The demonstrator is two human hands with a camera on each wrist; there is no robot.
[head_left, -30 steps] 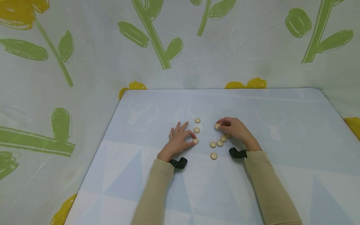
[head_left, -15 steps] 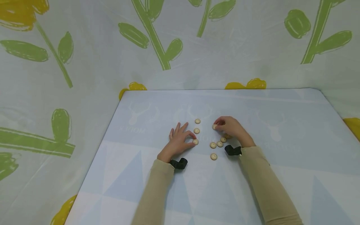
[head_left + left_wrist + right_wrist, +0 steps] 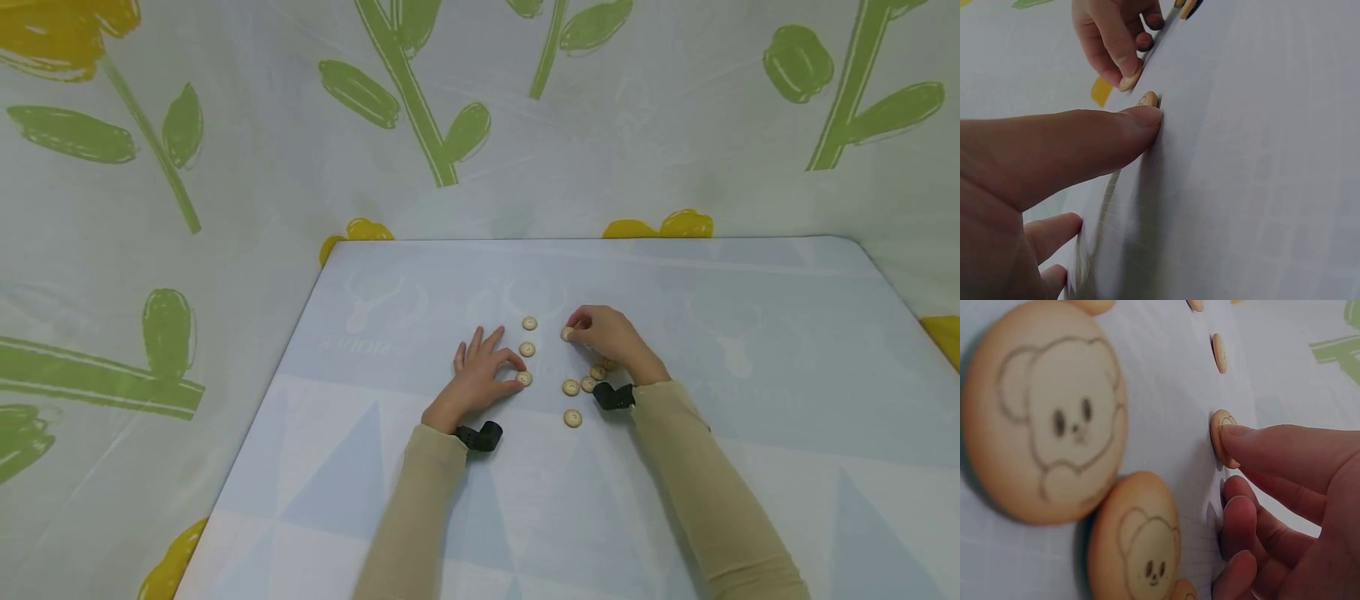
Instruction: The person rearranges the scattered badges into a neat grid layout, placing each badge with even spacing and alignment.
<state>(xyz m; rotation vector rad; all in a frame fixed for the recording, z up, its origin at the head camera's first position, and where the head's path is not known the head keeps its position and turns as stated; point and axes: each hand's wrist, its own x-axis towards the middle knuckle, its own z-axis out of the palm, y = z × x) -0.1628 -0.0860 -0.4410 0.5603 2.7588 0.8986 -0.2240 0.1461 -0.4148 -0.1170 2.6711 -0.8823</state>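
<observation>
Thumb and forefinger of my left hand (image 3: 476, 383) pinch a round tan cookie (image 3: 524, 379) at the table surface, the other fingers spread. Two cookies lie beyond it in a column, a middle one (image 3: 527, 349) and a far one (image 3: 529, 323). To the right of that column, my right hand (image 3: 611, 337) pinches another cookie (image 3: 566, 333) by its edge. In the right wrist view, a large near cookie (image 3: 1079, 425) bears a line-drawn bear face. The left wrist view shows the left hand's cookie (image 3: 1147, 99) mostly behind the thumb.
Several more cookies lie by the right wrist: a slanting row that starts at one cookie (image 3: 571, 387) and runs partly under the right hand, and a single cookie (image 3: 573, 418) nearer. The pale blue patterned table (image 3: 360, 333) meets a floral curtain (image 3: 525, 192) behind.
My right hand has moved left with its cookie, and the right forearm has followed, its black wrist camera now beside the cookie row. The left hand stays in place on its cookie.
</observation>
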